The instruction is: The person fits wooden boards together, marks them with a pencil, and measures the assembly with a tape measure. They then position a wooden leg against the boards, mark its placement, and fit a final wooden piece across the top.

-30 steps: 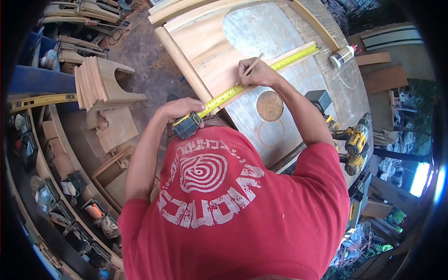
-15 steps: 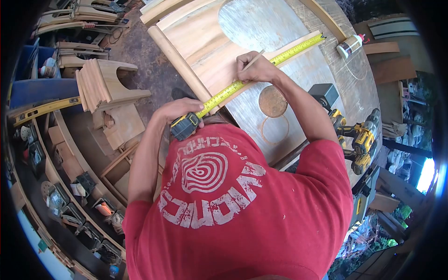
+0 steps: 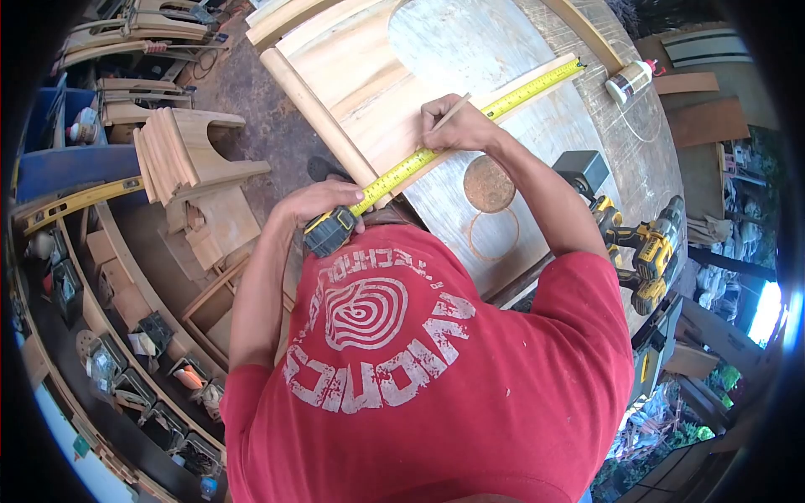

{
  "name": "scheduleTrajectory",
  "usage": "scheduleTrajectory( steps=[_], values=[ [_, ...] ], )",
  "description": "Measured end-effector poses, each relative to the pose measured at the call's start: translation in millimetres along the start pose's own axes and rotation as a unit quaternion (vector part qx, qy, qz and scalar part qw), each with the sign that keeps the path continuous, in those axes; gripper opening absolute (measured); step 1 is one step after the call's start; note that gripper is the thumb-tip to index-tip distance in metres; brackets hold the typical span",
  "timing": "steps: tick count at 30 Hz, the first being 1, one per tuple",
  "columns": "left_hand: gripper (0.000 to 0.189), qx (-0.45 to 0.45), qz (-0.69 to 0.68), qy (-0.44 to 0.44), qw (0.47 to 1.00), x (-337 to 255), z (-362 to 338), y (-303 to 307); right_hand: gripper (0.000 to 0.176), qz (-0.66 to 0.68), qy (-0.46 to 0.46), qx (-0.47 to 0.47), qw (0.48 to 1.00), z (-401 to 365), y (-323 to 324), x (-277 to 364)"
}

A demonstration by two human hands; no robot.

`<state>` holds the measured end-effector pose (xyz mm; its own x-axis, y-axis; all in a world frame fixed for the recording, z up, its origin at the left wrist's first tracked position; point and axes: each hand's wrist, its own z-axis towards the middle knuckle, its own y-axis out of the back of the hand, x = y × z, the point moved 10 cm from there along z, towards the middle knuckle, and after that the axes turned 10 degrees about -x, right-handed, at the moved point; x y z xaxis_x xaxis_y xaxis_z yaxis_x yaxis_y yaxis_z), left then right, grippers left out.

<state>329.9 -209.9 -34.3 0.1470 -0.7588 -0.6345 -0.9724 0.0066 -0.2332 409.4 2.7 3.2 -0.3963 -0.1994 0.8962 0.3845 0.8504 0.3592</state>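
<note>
My left hand (image 3: 323, 199) is closed round the black and yellow case of a tape measure (image 3: 329, 230) near the front edge of the wooden piece. Its yellow blade (image 3: 528, 90) runs out across the pale wooden panel (image 3: 360, 63), up to the far end of a wooden strip. Partway along the blade, my right hand (image 3: 457, 124) grips a pencil (image 3: 453, 110), with its fingers curled down against the wood. The pencil's lower end is hidden by the fingers. A rounded wooden rail (image 3: 314, 113) borders the panel on the left.
A glue bottle (image 3: 631, 81) lies on the worktable (image 3: 641, 159) at the far right. Cordless drills (image 3: 654, 247) stand by my right arm. Cut wooden parts (image 3: 180, 151) are stacked at the left, above a shelf with several tool boxes (image 3: 151, 331).
Almost nothing differs. The view has shifted very slightly, and both hands keep their hold on the tape measure and the pencil.
</note>
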Motion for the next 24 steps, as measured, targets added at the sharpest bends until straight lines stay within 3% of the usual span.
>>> scheduleTrajectory(
  steps=[24],
  values=[
    [0.04, -0.009, -0.004, 0.014, 1.0, 6.0, 3.4, 3.1, 0.014, -0.004, -0.009, -0.001, 1.0, -0.5, 0.0, -1.8]
  ],
)
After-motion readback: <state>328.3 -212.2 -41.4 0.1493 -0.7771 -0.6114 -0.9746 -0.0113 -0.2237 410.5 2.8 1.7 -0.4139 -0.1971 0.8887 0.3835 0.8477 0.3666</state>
